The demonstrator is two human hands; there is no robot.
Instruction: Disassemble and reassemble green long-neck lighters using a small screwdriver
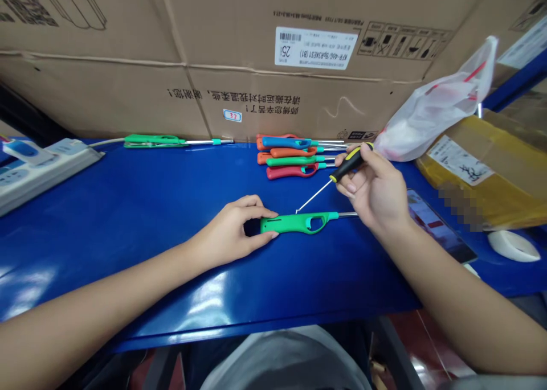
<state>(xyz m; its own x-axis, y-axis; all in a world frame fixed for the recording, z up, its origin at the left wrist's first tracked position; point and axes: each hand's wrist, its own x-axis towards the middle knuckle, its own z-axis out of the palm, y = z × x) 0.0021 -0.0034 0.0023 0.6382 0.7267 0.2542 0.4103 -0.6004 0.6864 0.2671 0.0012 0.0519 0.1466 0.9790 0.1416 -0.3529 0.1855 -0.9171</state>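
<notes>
A green long-nosed lighter (299,222) lies flat on the blue table (141,208). My left hand (235,230) pinches its rear end between thumb and fingers, holding it down. My right hand (376,191) is closed round a black-and-yellow screwdriver (348,163). The screwdriver's thin shaft slants down to the left, and its tip touches the top of the lighter's green body. The lighter's metal nose runs under my right hand.
Several lighters (294,156) in blue, orange, green and red lie stacked behind, by big cardboard boxes (239,60). Another green lighter (171,142) lies far left, near a white power strip (38,165). A plastic bag (431,108), a yellow parcel (491,173) and a tape roll (513,245) sit right.
</notes>
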